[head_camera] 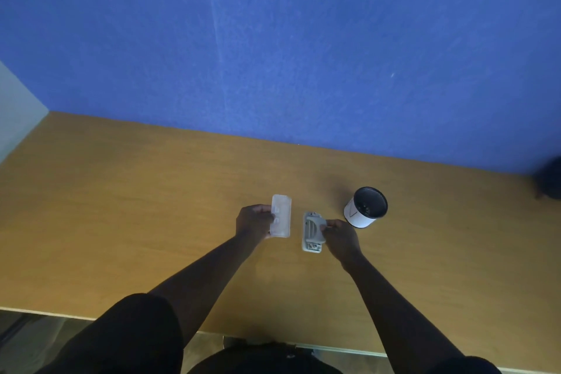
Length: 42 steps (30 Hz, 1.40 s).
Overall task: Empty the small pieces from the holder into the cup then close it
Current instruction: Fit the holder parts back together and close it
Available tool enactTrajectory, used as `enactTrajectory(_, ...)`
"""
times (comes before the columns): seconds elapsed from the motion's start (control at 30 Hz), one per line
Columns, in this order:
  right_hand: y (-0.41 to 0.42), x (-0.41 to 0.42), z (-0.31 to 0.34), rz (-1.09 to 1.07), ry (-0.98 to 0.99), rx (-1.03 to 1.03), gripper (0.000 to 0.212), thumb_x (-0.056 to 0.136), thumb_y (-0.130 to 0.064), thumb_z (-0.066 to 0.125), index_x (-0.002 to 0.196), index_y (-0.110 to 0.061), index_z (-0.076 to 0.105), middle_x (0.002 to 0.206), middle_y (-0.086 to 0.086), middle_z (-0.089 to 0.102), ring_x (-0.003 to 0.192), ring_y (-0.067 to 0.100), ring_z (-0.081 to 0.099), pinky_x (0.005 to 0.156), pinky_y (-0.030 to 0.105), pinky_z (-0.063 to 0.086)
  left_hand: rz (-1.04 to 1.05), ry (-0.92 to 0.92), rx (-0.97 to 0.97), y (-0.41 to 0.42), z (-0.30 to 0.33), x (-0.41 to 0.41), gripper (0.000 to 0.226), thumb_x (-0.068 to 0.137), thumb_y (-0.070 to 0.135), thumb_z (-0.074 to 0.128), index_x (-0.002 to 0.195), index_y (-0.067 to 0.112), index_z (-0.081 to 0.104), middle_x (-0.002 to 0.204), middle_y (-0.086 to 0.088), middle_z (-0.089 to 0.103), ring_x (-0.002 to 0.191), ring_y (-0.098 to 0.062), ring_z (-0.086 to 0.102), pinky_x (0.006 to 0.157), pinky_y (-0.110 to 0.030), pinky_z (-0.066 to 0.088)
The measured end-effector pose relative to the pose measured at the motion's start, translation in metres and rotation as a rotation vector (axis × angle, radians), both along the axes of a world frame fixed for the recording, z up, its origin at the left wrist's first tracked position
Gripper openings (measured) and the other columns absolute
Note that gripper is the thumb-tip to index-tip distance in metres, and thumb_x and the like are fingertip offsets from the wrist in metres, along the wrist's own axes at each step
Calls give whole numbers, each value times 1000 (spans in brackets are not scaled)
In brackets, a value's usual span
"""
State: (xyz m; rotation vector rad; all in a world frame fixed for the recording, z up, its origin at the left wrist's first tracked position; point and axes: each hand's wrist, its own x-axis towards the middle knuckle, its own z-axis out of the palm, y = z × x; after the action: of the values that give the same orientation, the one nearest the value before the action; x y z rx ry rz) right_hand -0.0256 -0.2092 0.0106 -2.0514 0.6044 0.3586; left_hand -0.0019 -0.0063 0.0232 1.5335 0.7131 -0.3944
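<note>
My left hand (254,221) grips a clear, translucent rectangular lid (281,216) by its left edge, held just above the wooden table. A short gap to its right, my right hand (340,237) pinches the right side of the grey holder base (312,231), which has a ribbed middle and small parts showing at its near end. A white paper cup (365,207) with a dark inside stands upright, right of the holder and beyond my right hand. Small pieces show dimly at the cup's bottom.
The wooden table (151,222) runs up to a blue wall (273,55) behind. A dark object (549,179) sits at the far right edge. The table's near edge lies close to my body, with floor below.
</note>
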Motion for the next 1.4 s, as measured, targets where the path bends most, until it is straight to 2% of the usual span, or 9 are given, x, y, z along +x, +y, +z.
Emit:
enactTrajectory(0.17,6,5,26,-6,-93,183,21,92,-12,57,106,-6,71,83,4,73,66,13,63,59,29,50,0,-6,-8,-12,1,-5,15,76,5,69,84,16,77,92,-12,76,84,-28,74,68,-48,63)
enactTrajectory(0.3,15,10,36,-29,-79,309,19,94,-11,57,107,-5,70,78,4,70,63,13,60,54,25,50,14,8,-76,-24,4,-8,14,78,1,72,73,15,74,90,-18,76,80,-31,74,66,-46,63)
enactTrajectory(0.53,18,16,41,-43,-52,390,18,95,-7,55,106,1,68,71,4,66,41,-1,59,40,15,45,-10,3,-192,-36,12,-13,14,83,-7,64,87,4,72,91,-23,75,81,-33,75,60,-39,62)
enactTrajectory(0.67,14,18,40,-44,-52,390,17,95,-6,56,104,1,68,67,3,67,38,-2,58,38,14,44,0,6,-260,-39,16,-14,16,83,-10,61,92,-1,71,90,-23,75,78,-33,75,58,-38,61)
enactTrajectory(0.87,6,22,41,13,-52,288,21,93,-14,60,108,-3,70,77,6,70,57,11,58,51,24,46,10,29,-263,-41,18,-10,17,84,-10,59,91,0,71,87,-20,76,77,-30,75,63,-40,62)
enactTrajectory(1.03,3,22,43,93,-103,201,23,92,-18,62,109,-6,70,84,6,71,63,9,60,57,25,47,20,54,-236,-42,20,-7,18,85,-10,57,89,3,71,82,-17,74,71,-27,74,59,-37,60)
enactTrajectory(1.13,2,23,41,109,-125,166,21,91,-19,62,107,-7,70,89,6,73,72,15,66,64,35,56,41,78,-265,-44,22,-6,19,87,-10,55,88,2,69,81,-16,73,72,-28,73,62,-38,59)
enactTrajectory(1.23,2,23,40,97,-142,176,19,91,-17,62,104,-7,70,93,9,75,84,23,72,78,46,61,91,103,-344,-46,23,-6,21,91,-9,48,99,-2,67,93,-21,71,82,-33,70,69,-41,59)
enactTrajectory(1.4,4,24,40,64,-164,174,20,91,-17,62,105,-6,70,92,10,75,83,23,73,78,48,61,23,90,-441,-46,28,-10,32,90,-10,49,112,6,65,99,-19,71,86,-28,69,73,-36,58)
